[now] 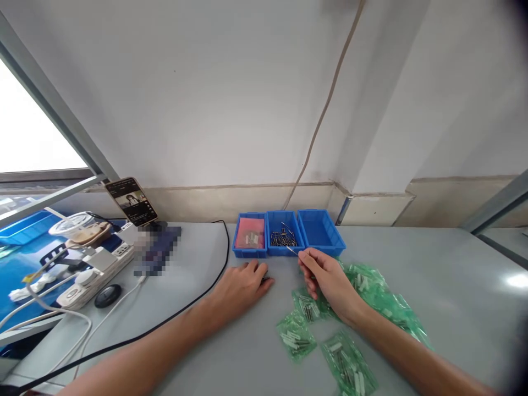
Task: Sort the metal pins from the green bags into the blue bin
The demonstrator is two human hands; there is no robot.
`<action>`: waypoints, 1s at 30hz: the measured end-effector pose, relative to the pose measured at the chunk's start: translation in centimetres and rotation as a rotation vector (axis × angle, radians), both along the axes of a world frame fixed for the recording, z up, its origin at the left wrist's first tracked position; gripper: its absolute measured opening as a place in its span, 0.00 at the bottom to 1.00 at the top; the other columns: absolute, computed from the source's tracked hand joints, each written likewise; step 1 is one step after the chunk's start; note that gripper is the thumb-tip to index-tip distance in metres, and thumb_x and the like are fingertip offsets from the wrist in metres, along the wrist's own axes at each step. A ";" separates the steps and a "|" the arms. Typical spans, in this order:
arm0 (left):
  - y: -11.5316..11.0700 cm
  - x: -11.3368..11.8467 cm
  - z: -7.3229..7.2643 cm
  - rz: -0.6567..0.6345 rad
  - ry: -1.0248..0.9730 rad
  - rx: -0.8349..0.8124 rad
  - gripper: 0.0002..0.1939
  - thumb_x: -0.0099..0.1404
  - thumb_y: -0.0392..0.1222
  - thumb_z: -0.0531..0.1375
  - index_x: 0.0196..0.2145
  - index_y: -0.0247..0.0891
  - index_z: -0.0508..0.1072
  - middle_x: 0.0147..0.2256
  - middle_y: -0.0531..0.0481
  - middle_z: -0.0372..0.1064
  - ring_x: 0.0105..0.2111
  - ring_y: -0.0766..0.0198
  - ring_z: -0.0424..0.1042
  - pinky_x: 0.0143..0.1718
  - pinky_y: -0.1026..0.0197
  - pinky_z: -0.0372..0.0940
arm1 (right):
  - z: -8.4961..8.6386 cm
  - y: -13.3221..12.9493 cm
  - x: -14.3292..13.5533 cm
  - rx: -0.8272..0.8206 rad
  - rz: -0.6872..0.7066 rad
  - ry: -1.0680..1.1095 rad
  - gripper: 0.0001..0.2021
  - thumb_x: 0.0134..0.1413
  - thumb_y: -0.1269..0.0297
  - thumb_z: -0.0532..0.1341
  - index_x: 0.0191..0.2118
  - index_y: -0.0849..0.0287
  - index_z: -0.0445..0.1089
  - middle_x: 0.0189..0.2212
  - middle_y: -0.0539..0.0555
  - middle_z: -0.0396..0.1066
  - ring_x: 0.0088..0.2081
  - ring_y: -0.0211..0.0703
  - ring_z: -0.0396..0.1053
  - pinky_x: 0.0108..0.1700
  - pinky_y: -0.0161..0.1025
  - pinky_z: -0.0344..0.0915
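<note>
My right hand pinches a thin metal tool, whose tip points toward the middle blue bin of small dark metal parts. My left hand rests on the table in front of the bins, fingers curled by a small dark object; whether it grips that object is unclear. Green plastic packets with white and metal pieces lie below and beside my right hand. In the left blue bin is a pink packet. The right blue bin shows its bare bottom.
A black cable crosses the table at the left. Beyond it are a power strip, a black mouse-like object, white cables and an upright phone. More green packets lie at the right. A wall stands behind the bins.
</note>
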State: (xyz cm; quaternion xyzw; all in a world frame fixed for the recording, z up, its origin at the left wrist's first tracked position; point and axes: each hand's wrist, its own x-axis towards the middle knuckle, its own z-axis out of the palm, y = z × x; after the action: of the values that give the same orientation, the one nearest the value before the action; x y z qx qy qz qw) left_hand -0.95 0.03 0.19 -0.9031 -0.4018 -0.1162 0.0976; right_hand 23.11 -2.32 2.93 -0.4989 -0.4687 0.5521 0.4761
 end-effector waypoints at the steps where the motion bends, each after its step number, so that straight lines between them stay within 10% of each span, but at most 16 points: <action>1: 0.1 0.0 -0.1 -0.022 -0.005 -0.007 0.12 0.79 0.49 0.57 0.42 0.38 0.69 0.36 0.49 0.73 0.30 0.58 0.76 0.23 0.61 0.53 | -0.1 0.1 0.0 0.005 -0.010 0.009 0.24 0.62 0.40 0.66 0.30 0.55 0.65 0.22 0.42 0.59 0.18 0.32 0.57 0.17 0.30 0.58; 10: 0.6 -0.3 -0.9 -0.198 -0.168 -0.057 0.15 0.83 0.51 0.50 0.44 0.39 0.68 0.37 0.50 0.73 0.32 0.61 0.75 0.28 0.61 0.59 | -0.6 0.1 0.1 0.107 0.015 -0.138 0.21 0.66 0.43 0.62 0.52 0.53 0.72 0.32 0.49 0.72 0.21 0.38 0.64 0.17 0.35 0.61; 18: 0.4 -0.4 0.0 -0.281 -0.286 -0.228 0.08 0.82 0.46 0.55 0.47 0.40 0.68 0.43 0.51 0.73 0.39 0.61 0.75 0.38 0.61 0.65 | -1.2 -0.7 -0.2 0.646 0.348 -0.832 0.06 0.72 0.66 0.61 0.41 0.54 0.76 0.40 0.54 0.73 0.43 0.50 0.71 0.47 0.46 0.68; 30: 0.6 -0.6 0.3 -0.337 -0.363 -0.391 0.05 0.81 0.43 0.58 0.46 0.39 0.68 0.43 0.51 0.72 0.42 0.62 0.74 0.44 0.63 0.66 | -2.0 -0.5 -0.6 0.698 0.394 -0.970 0.06 0.73 0.69 0.62 0.39 0.56 0.71 0.39 0.52 0.72 0.42 0.48 0.71 0.46 0.45 0.66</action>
State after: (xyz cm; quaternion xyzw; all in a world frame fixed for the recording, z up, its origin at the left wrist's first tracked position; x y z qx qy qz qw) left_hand -1.51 0.60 0.49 -0.9230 -0.2723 -0.2105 -0.1719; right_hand 22.54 -2.85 0.96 -0.4121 -0.8670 0.1547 0.2335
